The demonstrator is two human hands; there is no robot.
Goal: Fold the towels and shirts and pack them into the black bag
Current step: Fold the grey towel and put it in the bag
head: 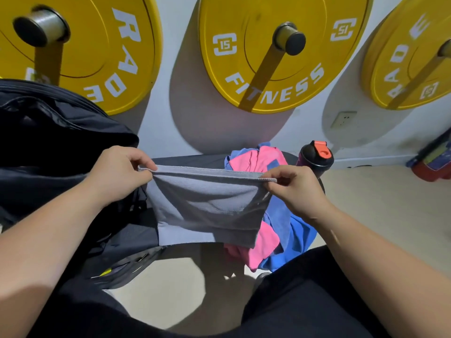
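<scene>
fingers [145, 167] of the left hand [117, 174] pinch one top corner of the grey towel [207, 208], and the right hand [296, 189] pinches the other top corner the same way, thumb and first finger pressed together on the hem. the other fingers of both hands curl in. two hands hold one grey towel up in the air, stretched flat between them, over a dark bench [190, 159]. one black bag [53, 147] sits on the left, just beside the towel. a pile of pink cloth [252, 158] and blue cloth [296, 230] lies on the bench behind the towel and to its right. the towel hides the middle of the pile, so one cannot tell how many pieces are in it. one dark bottle [316, 158] with an orange cap stands behind the pile. three yellow weight plates [273, 59] hang on the white wall; the left one and the right one are cut off by the edge. one wall socket [340, 119] sits low on the wall. a red and blue thing [430, 162] at the far right is cut off and hard to make out.
</scene>
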